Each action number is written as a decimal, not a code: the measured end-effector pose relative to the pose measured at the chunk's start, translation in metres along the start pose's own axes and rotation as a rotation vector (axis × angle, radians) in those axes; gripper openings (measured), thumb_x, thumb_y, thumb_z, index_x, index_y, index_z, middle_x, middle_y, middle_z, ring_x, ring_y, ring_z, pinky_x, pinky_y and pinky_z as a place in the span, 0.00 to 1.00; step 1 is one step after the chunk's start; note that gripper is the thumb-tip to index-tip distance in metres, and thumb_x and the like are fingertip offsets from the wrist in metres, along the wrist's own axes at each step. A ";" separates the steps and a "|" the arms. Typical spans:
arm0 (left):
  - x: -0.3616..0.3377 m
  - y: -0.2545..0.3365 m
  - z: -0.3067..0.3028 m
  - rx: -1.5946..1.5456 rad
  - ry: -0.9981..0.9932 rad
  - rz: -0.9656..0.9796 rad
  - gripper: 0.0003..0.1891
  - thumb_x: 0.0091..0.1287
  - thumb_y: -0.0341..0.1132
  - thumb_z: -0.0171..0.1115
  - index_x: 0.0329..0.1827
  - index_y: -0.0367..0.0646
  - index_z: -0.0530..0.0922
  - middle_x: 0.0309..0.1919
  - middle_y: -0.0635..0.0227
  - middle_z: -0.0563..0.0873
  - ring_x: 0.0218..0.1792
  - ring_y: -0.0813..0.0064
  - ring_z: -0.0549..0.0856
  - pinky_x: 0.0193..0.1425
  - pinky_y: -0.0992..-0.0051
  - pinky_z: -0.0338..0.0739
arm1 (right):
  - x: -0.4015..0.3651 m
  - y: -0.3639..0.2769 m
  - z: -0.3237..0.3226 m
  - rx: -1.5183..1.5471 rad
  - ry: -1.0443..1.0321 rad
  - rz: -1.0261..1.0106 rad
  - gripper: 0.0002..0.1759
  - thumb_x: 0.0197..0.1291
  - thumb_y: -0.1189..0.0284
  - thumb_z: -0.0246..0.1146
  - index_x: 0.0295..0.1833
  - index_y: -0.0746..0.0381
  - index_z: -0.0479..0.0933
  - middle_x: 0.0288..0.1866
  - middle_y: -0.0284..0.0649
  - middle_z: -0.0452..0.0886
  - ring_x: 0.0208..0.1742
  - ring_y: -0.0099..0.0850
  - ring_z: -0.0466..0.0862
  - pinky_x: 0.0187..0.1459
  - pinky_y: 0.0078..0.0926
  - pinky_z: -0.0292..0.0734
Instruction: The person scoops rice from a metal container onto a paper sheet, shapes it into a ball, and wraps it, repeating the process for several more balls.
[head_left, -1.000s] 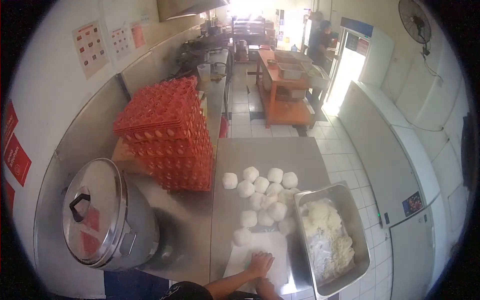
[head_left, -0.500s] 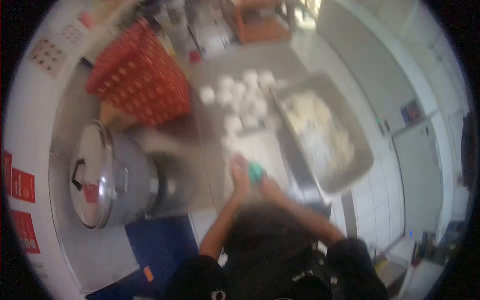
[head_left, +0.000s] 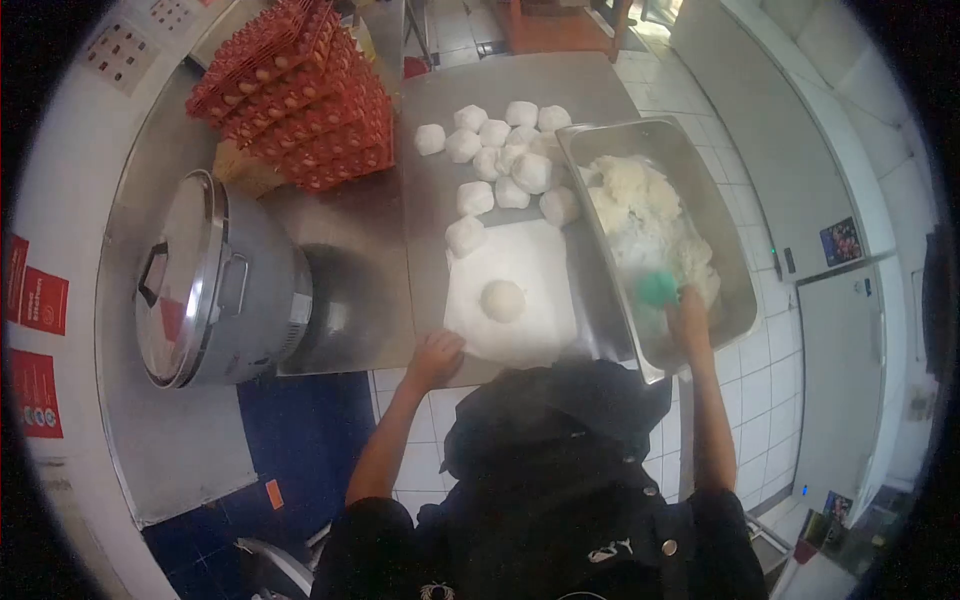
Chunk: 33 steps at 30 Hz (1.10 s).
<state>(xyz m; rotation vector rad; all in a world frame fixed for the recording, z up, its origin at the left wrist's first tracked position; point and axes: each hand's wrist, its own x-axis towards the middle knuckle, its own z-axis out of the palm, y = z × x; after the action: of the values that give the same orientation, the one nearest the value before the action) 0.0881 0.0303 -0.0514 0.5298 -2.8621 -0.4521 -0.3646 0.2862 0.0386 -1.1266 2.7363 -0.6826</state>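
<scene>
Right in the rice tray (head_left: pixel 612 262)
My right hand (head_left: pixel 688 312) is clamped on the green cup (head_left: pixel 657 288), mid-right; my left hand (head_left: pixel 435 355) rests open on the white sheet (head_left: pixel 535 262).

A small green cup (head_left: pixel 657 288) sits on loose white rice (head_left: pixel 640 215) inside a steel pan (head_left: pixel 725 255).

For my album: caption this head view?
Right hand holds green tool in metal tray; left hand rests by white sheet.

The scoop (head_left: pixel 657 288) is teal, the rice (head_left: pixel 628 192) white (the rice balls (head_left: pixel 497 160) white too); the egg trays (head_left: pixel 300 100) are red and gridded, the floor tiles (head_left: pixel 305 425) deep blue.
</scene>
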 end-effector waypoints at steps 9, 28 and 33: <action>0.039 -0.022 -0.040 -0.353 -0.132 -0.141 0.09 0.65 0.33 0.65 0.46 0.41 0.85 0.42 0.61 0.88 0.46 0.59 0.86 0.52 0.63 0.79 | -0.069 -0.186 0.055 0.383 -0.451 -0.510 0.33 0.55 0.66 0.74 0.65 0.61 0.72 0.64 0.49 0.76 0.66 0.49 0.74 0.67 0.45 0.68; 0.112 -0.055 0.008 -0.460 -0.274 -0.553 0.14 0.63 0.38 0.71 0.38 0.34 0.85 0.28 0.58 0.85 0.30 0.66 0.84 0.37 0.69 0.75 | -0.033 -0.171 0.195 0.468 -0.240 0.221 0.15 0.61 0.65 0.70 0.36 0.69 0.82 0.29 0.54 0.84 0.34 0.50 0.85 0.39 0.40 0.78; 0.118 -0.055 0.002 -0.299 0.007 -0.271 0.19 0.60 0.41 0.73 0.50 0.39 0.83 0.50 0.56 0.85 0.53 0.57 0.83 0.61 0.60 0.73 | -0.029 -0.175 0.182 0.401 -0.123 0.225 0.21 0.58 0.62 0.72 0.49 0.67 0.80 0.44 0.52 0.85 0.46 0.48 0.85 0.50 0.37 0.78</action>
<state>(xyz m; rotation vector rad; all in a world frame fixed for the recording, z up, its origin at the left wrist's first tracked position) -0.0030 -0.0629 -0.0559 0.8594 -2.6528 -0.9013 -0.1838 0.1302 -0.0485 -0.7330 2.4208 -1.0275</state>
